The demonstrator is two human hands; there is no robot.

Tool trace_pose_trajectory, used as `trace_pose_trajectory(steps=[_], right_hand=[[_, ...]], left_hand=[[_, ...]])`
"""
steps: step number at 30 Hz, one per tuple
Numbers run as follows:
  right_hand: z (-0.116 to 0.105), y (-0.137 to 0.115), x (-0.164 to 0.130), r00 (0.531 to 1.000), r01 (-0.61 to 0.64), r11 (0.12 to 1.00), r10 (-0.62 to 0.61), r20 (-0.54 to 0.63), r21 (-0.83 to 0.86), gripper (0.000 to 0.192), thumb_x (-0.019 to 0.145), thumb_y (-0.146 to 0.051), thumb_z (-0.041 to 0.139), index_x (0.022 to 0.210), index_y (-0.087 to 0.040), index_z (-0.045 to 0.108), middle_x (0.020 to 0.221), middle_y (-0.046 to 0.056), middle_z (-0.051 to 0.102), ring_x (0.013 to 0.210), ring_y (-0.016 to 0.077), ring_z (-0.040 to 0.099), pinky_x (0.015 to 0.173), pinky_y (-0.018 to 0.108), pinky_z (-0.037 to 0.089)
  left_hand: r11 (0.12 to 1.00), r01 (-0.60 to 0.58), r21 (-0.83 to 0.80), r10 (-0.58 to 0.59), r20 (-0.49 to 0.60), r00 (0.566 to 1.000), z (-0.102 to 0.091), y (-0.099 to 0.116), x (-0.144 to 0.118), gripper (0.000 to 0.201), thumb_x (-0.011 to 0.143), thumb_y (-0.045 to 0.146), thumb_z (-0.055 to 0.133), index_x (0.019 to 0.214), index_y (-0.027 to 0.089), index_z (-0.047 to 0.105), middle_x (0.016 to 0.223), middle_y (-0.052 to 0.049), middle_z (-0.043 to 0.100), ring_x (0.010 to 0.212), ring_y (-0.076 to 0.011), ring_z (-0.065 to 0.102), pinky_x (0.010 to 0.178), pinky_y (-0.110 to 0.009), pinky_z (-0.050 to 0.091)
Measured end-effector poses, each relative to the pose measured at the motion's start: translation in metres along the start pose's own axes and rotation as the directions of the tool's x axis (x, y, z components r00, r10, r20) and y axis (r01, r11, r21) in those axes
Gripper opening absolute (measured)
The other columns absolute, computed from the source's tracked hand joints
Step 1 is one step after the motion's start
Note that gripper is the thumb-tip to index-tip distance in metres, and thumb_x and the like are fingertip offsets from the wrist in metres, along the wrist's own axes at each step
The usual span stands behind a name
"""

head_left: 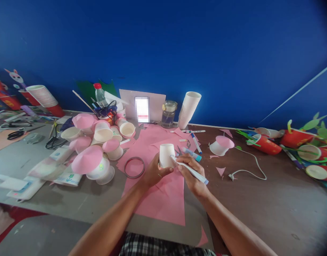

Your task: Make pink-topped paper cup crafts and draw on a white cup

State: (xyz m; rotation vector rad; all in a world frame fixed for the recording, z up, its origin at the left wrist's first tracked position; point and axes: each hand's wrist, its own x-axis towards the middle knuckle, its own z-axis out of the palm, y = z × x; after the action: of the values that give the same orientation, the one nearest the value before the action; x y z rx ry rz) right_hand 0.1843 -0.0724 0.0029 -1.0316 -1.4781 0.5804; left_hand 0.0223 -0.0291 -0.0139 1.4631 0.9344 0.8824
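left hand (154, 172): grasping white paper cup (166, 155), upside down, above pink paper sheet (159, 195) | right hand (190, 170): gripping marker (191, 170), tip touching cup's right side

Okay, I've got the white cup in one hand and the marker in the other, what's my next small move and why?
Probably start the stroke: the left hand holds the upturned white cup above the pink paper, and the marker in the right hand has its tip at the cup's side.
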Motion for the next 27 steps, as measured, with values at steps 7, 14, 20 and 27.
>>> trace_pose_trajectory(steps=[7, 14, 20, 27], right_hand=[[-0.0006, 0.0003, -0.0012, 0.999, -0.045, 0.998, 0.044, -0.010, -0.052, 0.012, 0.087, -0.027, 0.054, 0.091, -0.022, 0.065, 0.083, 0.004, 0.068, 0.072, 0.0179, 0.063, 0.064, 0.031, 0.050], [0.0010, 0.0032, -0.0017, 1.000, -0.008, 0.999, 0.008, -0.011, -0.046, 0.011, 0.087, -0.026, 0.056, 0.092, -0.022, 0.065, 0.087, 0.004, 0.067, 0.071, 0.0166, 0.061, 0.064, 0.030, 0.050], [0.0012, 0.0020, -0.0007, 1.000, -0.003, 0.999, 0.003, 0.009, -0.042, 0.011, 0.088, -0.027, 0.056, 0.092, -0.023, 0.066, 0.086, 0.004, 0.067, 0.075, 0.0179, 0.063, 0.066, 0.032, 0.050], [0.0020, 0.0016, -0.0005, 1.000, 0.012, 0.998, -0.012, -0.003, -0.069, 0.011, 0.087, -0.025, 0.055, 0.091, -0.023, 0.065, 0.086, 0.005, 0.066, 0.076, 0.0178, 0.062, 0.063, 0.030, 0.049]], left_hand=[[1.000, -0.019, -0.016, 0.019, 0.003, 1.000, 0.0002, -0.0005, -0.0005, 0.056, 0.071, 0.049, 0.074, 0.112, 0.017, 0.054, 0.108, -0.007, 0.063, 0.098, -0.0242, 0.057, 0.081, -0.033, 0.045], [1.000, -0.028, -0.006, 0.028, 0.012, 1.000, 0.0002, -0.0033, 0.0002, 0.056, 0.072, 0.049, 0.073, 0.114, 0.017, 0.053, 0.109, -0.007, 0.063, 0.099, -0.0235, 0.057, 0.082, -0.034, 0.045], [1.000, -0.007, -0.004, 0.007, 0.001, 1.000, 0.0002, -0.0030, -0.0005, 0.059, 0.070, 0.051, 0.073, 0.113, 0.017, 0.053, 0.110, -0.008, 0.063, 0.099, -0.0249, 0.057, 0.082, -0.034, 0.045], [1.000, 0.012, 0.013, -0.012, 0.001, 1.000, 0.0001, -0.0022, -0.0013, 0.062, 0.069, 0.051, 0.074, 0.117, 0.018, 0.052, 0.111, -0.008, 0.062, 0.100, -0.0246, 0.056, 0.083, -0.035, 0.045]])
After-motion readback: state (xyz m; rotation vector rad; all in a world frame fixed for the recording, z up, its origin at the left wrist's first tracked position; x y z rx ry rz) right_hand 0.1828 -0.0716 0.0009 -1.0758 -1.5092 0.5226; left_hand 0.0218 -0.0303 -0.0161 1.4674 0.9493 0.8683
